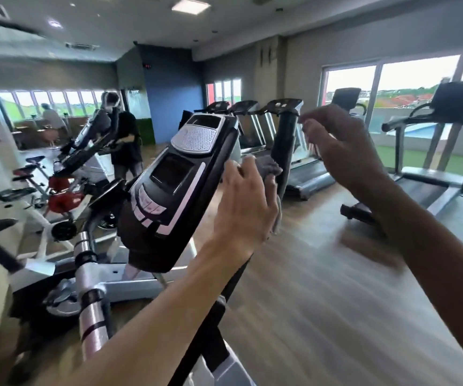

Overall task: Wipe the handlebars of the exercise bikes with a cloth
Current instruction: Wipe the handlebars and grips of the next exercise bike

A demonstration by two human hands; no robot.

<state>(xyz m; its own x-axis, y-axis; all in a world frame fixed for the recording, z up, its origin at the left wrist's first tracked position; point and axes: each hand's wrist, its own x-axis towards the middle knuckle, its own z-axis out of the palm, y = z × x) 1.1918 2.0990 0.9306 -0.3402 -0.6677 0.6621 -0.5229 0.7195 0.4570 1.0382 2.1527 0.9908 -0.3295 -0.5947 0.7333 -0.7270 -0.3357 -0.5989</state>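
- The left hand (245,201) is raised beside the right edge of the bike's console (177,174), fingers curled round a grey cloth (269,167) and pressing it against the black handlebar (284,140).
- The cloth sits bunched between the left fingers and the lower part of that upright handlebar grip; a fold of it hangs down below the hand.
- The right hand (341,146) is lifted near the top of the same handlebar, fingers loosely bent and spread, holding nothing; its fingertips are close to the grip's top end, but the blur makes it unclear whether they touch.
- The console is tilted, its dark screen and a row of buttons facing up and left.
- Beyond it stand treadmills (302,151) by the windows (350,84).
- To the left are more exercise bikes (57,190) and a person in a black top (126,146).
- No containers are in view.
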